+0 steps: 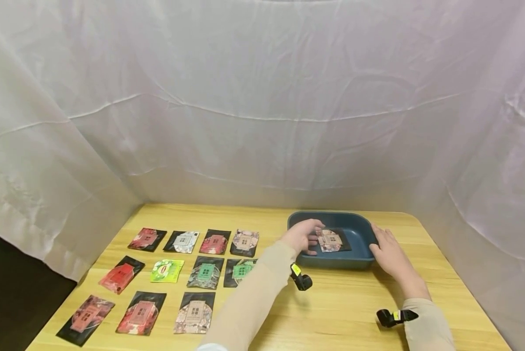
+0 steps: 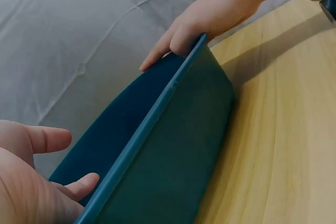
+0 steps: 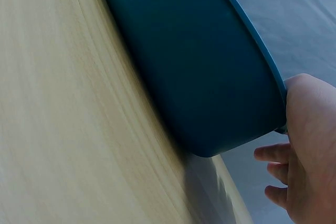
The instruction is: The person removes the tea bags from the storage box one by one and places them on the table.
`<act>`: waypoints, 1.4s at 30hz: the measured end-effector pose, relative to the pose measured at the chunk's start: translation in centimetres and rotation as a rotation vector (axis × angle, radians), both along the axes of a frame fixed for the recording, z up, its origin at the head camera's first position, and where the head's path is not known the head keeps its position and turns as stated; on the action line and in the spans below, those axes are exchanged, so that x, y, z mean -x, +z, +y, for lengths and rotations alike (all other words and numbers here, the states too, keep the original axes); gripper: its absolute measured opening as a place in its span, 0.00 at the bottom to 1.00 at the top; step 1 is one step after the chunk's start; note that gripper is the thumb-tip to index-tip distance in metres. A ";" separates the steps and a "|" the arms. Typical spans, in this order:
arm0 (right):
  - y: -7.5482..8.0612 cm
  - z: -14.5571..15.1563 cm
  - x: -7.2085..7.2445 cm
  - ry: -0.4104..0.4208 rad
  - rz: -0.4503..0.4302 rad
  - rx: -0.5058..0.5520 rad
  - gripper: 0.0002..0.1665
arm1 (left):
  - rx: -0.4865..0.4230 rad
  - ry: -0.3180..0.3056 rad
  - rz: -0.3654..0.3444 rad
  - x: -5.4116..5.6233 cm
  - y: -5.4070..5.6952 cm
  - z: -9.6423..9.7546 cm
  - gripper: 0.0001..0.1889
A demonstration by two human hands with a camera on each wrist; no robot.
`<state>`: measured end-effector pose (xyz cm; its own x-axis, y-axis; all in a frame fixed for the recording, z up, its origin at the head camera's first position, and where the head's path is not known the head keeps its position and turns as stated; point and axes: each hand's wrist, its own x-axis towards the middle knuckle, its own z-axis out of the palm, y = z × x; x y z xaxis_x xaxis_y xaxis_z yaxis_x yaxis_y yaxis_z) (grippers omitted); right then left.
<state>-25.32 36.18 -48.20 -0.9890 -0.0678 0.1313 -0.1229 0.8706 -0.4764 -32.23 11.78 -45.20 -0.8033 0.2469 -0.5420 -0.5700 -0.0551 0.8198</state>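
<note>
A blue plastic tub (image 1: 333, 263) stands at the right of the wooden table. Inside it lies a black tea sachet with a pink floral front (image 1: 330, 241). My left hand (image 1: 303, 236) is over the tub's left end, fingers loosely spread near the sachet's left edge and holding nothing. In the left wrist view, the left hand's thumb and a finger (image 2: 84, 184) show beside the near rim. My right hand (image 1: 392, 253) holds the tub's right end, thumb over the rim and fingers along the outside. The right wrist view shows the fingertips (image 3: 273, 153) beyond the tub's corner.
Several sachets lie in rows on the left, among them a red one (image 1: 122, 274), a green-labelled one (image 1: 205, 272) and a small bright green one (image 1: 167, 270). The left forearm partly covers another green-labelled sachet (image 1: 240, 271). Pale fabric (image 1: 262, 146) hangs around the table.
</note>
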 end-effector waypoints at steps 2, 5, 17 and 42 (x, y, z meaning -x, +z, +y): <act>-0.1 0.1 0.0 0.001 0.005 -0.004 0.37 | 0.005 -0.019 0.004 -0.1 0.0 0.4 0.27; -0.2 0.2 0.0 0.000 0.011 -0.009 0.38 | 0.017 -0.034 0.008 -0.3 0.0 1.1 0.27; -0.3 -0.1 0.1 -0.005 0.023 -0.015 0.37 | 0.000 -0.054 0.003 -0.9 -0.4 4.0 0.24; -0.2 0.0 0.1 -0.008 0.022 -0.010 0.37 | -0.242 0.091 0.010 -1.6 0.2 5.5 0.11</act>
